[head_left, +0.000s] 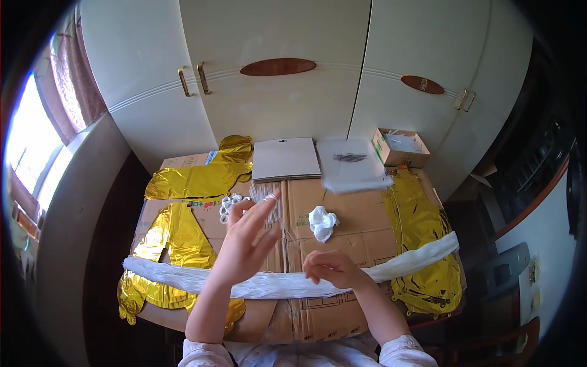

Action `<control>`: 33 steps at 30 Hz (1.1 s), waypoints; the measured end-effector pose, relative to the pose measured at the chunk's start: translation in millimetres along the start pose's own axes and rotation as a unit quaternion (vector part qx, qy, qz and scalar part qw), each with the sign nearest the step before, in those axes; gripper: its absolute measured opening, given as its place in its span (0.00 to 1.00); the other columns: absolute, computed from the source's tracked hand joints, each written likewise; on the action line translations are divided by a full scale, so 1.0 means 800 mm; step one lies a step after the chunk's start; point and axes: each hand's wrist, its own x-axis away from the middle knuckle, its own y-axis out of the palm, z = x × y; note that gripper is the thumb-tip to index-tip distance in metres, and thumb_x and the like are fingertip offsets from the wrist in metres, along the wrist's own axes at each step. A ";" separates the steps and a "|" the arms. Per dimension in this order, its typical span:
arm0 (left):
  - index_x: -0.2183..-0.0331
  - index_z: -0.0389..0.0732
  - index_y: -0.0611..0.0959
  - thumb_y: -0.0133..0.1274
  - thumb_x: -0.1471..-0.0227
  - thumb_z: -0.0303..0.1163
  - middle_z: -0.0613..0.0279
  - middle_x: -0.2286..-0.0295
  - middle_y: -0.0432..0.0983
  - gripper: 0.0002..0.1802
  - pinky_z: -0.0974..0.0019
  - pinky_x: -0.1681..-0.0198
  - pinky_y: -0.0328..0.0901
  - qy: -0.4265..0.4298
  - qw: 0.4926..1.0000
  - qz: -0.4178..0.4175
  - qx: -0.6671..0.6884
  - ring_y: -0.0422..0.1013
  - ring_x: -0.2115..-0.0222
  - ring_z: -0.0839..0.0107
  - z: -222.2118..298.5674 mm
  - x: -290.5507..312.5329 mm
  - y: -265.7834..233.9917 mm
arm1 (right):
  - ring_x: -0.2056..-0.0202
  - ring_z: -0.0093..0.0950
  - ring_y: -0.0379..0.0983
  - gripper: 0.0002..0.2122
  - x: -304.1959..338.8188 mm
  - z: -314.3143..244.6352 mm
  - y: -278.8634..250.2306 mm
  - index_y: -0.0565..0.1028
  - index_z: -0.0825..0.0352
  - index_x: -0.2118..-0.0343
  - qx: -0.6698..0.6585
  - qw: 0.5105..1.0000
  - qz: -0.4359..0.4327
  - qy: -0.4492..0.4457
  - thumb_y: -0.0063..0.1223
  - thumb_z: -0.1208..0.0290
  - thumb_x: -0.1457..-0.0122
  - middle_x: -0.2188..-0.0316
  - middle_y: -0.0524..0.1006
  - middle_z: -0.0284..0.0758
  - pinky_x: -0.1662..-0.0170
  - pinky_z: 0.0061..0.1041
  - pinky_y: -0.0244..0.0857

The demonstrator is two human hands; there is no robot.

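Cardboard-covered table before a cream wardrobe; both hands over a white strand bundle

Background: wardrobe with brass handles along the far side; bright window and curtain at left. Table topped with flattened cardboard.

Containers: small open cardboard box at the far right, filled with thin, clear-to-white strips, some projecting above the rim. Just left of it, a flat stack of clear plastic bags with a dark patch in the middle; cannot tell whether the patch is printed or inside. Left of the bags, a stack of grey boards.

Work item: long white bundle of fine strands, lying left to right across the near part of the table, its ends over gold foil at left and more gold foil at right.

Hands: left hand raised, fingers extended and spread from the thumb; a small white band shows near a fingertip, nothing gripped. Right hand over the bundle, fingers loosely curled; cannot tell whether it touches or holds any strands.

Nearby: pile of white rings and thin clear sticks beyond the left hand; crumpled white tissue beyond the right.
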 end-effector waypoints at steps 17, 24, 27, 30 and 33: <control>0.71 0.34 0.78 0.50 0.52 0.30 0.64 0.79 0.72 0.08 0.68 0.67 0.57 -0.054 0.996 -0.063 -0.033 0.62 0.75 0.72 -0.028 0.004 0.007 | 0.75 0.17 0.67 0.07 -0.004 -0.029 -0.009 0.72 0.69 0.71 -0.053 0.997 -0.046 0.029 0.44 0.72 0.41 0.77 0.71 0.30 0.72 0.17 0.61; 0.66 0.33 0.76 0.44 0.51 0.35 0.60 0.73 0.71 0.15 0.70 0.65 0.55 -0.090 0.768 0.044 0.633 0.62 0.73 0.72 0.019 -0.013 -0.012 | 0.75 0.30 0.67 0.06 -0.066 -0.095 -0.015 0.71 0.68 0.72 0.255 0.967 0.015 -0.009 0.46 0.71 0.45 0.78 0.71 0.37 0.70 0.26 0.61; 0.67 0.35 0.78 0.49 0.57 0.29 0.59 0.72 0.75 0.12 0.70 0.63 0.57 -0.032 0.964 0.151 0.217 0.66 0.74 0.71 0.020 -0.021 0.000 | 0.75 0.32 0.68 0.05 -0.064 -0.114 -0.004 0.71 0.68 0.73 0.234 0.970 -0.066 -0.019 0.48 0.72 0.46 0.80 0.71 0.38 0.70 0.28 0.61; 0.78 0.36 0.79 0.51 0.58 0.25 0.63 0.82 0.72 0.04 0.69 0.67 0.57 0.046 0.996 -0.009 -0.075 0.65 0.78 0.74 0.010 -0.012 -0.014 | 0.76 0.33 0.69 0.05 -0.056 -0.111 -0.011 0.71 0.67 0.73 0.215 0.974 -0.036 -0.064 0.49 0.71 0.47 0.80 0.71 0.37 0.70 0.29 0.61; 0.87 0.36 0.74 0.50 0.56 0.26 0.64 0.88 0.67 0.12 0.67 0.73 0.56 -0.170 0.919 -0.059 0.352 0.61 0.83 0.74 0.001 0.001 -0.016 | 0.77 0.34 0.68 0.06 -0.062 -0.094 -0.025 0.72 0.67 0.73 0.317 0.942 0.004 -0.111 0.49 0.70 0.47 0.81 0.71 0.37 0.70 0.29 0.61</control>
